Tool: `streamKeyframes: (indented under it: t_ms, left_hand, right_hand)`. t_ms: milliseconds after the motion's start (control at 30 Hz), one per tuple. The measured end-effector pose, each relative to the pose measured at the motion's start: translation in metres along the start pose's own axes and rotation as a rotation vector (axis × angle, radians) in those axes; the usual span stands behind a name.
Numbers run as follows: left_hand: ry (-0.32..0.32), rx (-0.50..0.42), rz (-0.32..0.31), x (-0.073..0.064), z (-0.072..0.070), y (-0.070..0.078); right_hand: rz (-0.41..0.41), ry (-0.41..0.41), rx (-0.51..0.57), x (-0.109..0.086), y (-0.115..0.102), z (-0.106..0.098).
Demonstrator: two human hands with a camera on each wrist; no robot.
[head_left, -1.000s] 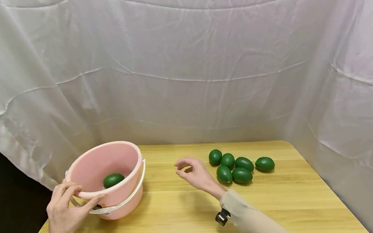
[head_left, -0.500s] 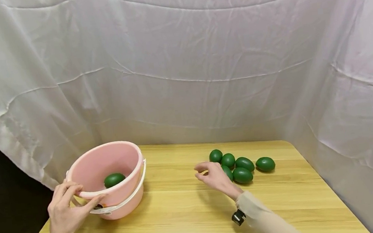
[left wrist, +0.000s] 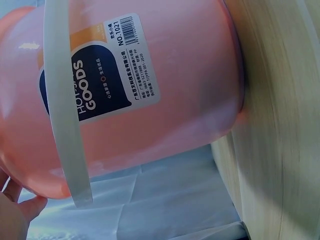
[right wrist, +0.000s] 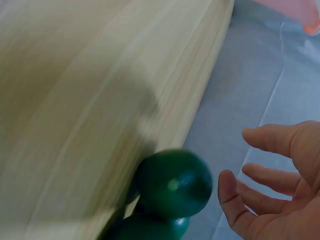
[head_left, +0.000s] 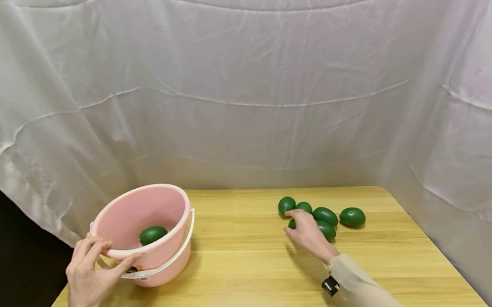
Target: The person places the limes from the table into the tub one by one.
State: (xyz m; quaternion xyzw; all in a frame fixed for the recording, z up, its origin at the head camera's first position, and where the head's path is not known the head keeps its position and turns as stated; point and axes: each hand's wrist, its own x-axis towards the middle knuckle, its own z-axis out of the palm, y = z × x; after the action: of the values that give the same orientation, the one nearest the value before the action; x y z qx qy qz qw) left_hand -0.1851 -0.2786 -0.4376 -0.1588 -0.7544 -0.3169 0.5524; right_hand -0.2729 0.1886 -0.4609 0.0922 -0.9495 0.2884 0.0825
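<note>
My left hand [head_left: 87, 275] grips the near-left rim of a pink plastic bucket [head_left: 170, 274], fingers over the edge and thumb on the outside. One dark green avocado [head_left: 153, 235] lies inside. My right hand [head_left: 309, 235] hovers over the near left of a cluster of green avocados [head_left: 324, 216], partly covering some of them. In the right wrist view its fingers are spread apart and hold nothing, with an avocado [right wrist: 175, 182] close to the fingertips. A single avocado [head_left: 352, 217] sits a little apart on the right.
The bucket's white handle [head_left: 187, 240] hangs down along its front. A printed label [left wrist: 100, 70] shows on the bucket's side in the left wrist view. The wooden table [head_left: 240, 274] is backed by pale curtains [head_left: 244, 138] at the rear and sides.
My right hand has moved right, from the middle of the table to above the avocado cluster. The left hand stays on the bucket rim, and the avocados keep their places.
</note>
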Motion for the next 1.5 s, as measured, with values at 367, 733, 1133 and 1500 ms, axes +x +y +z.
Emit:
streamKeyframes:
  t_ms: [367, 733, 1133, 1500]
  left_hand:
    - [0.011, -0.008, -0.001, 0.002, 0.000, 0.005]
    - [0.022, -0.011, -0.002, 0.004, 0.001, 0.009]
    - [0.008, -0.014, 0.002, 0.004, 0.001, 0.009]
    - [-0.004, 0.010, -0.004, 0.002, 0.000, 0.005]
  right_hand:
    - [0.013, -0.051, -0.048, 0.002, 0.017, 0.001]
    - [-0.033, -0.101, -0.051, -0.002, 0.021, 0.007]
    - [-0.065, -0.172, -0.004, -0.004, 0.020, 0.014]
    - [-0.001, -0.131, 0.013, 0.006, 0.017, 0.022]
